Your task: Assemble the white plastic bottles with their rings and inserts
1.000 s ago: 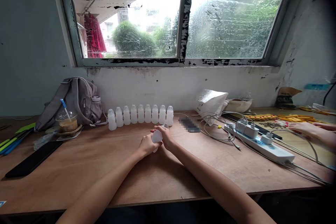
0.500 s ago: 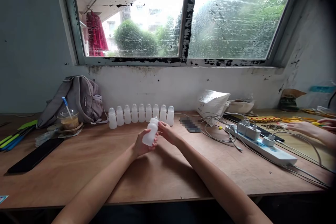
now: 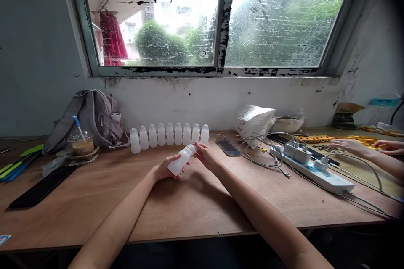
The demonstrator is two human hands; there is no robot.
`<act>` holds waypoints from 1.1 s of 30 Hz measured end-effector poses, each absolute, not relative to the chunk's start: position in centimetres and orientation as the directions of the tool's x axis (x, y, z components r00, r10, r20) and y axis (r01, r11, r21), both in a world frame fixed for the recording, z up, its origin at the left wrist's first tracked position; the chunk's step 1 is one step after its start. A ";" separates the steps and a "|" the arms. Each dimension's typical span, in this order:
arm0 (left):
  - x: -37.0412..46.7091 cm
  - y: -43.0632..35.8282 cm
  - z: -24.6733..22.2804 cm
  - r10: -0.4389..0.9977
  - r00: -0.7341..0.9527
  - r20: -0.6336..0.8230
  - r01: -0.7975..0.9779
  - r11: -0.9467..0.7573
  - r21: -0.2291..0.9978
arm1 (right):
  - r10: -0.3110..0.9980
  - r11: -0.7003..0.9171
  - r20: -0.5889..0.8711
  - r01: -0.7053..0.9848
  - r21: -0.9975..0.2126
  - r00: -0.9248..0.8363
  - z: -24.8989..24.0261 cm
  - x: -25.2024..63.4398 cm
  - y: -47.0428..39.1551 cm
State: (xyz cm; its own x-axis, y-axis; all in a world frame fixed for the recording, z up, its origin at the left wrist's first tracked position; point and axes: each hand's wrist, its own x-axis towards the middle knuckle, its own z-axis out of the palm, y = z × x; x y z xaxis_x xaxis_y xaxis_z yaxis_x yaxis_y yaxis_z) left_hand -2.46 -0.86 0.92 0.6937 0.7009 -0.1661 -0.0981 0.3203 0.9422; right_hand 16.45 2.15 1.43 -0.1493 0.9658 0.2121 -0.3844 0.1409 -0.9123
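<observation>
The held bottle [image 3: 179, 163], frosted white, now leans well over, its top pointing toward the right hand [image 3: 206, 157] and its base down to the left; half a second ago it stood closer to upright, and before that its base faced the camera between both hands. The left hand [image 3: 164, 169] has its fingers wrapped round the body, grasping it just above the desk [image 3: 176, 218], while the right fingers are bent in and appear to pinch the top end; whether a cap there is loose or seated is too small to tell. The new tilt suggests that the handling is now centred on the neck, with the left hand steadying. Just behind the hands, a row of nine similar bottles [image 3: 170, 134] stands upright along the back, its right end closest to the right hand and the likeliest thing to be knocked. Further right lie a blurred dark object [image 3: 229, 148], tangled cables [image 3: 265, 162] and a power strip [image 3: 328, 178], all apart from the work; another person's hand [image 3: 350, 147] is beyond them. A drink cup [image 3: 82, 146] and a grey backpack [image 3: 91, 113] sit well left.
</observation>
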 end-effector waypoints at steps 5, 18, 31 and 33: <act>-4.1 1.3 0.8 0.977 0.088 0.195 -0.210 -0.173 0.962 | 0.976 0.200 0.216 -0.334 -0.921 -0.011 0.9 17.7 2.6; -17.8 5.6 -1.6 0.554 -0.761 0.338 0.344 -0.097 0.934 | 0.886 0.463 0.432 0.392 -0.795 -0.170 -1.5 16.3 3.1; -17.2 4.8 -1.5 0.408 -0.696 0.591 0.616 -0.083 0.783 | 0.828 0.529 0.500 0.647 -0.549 -0.253 -1.9 16.1 3.0; -16.1 4.0 -0.7 0.370 -0.599 0.710 0.714 -0.154 0.683 | 0.808 0.558 0.532 0.623 -0.549 -0.255 -1.9 16.0 3.0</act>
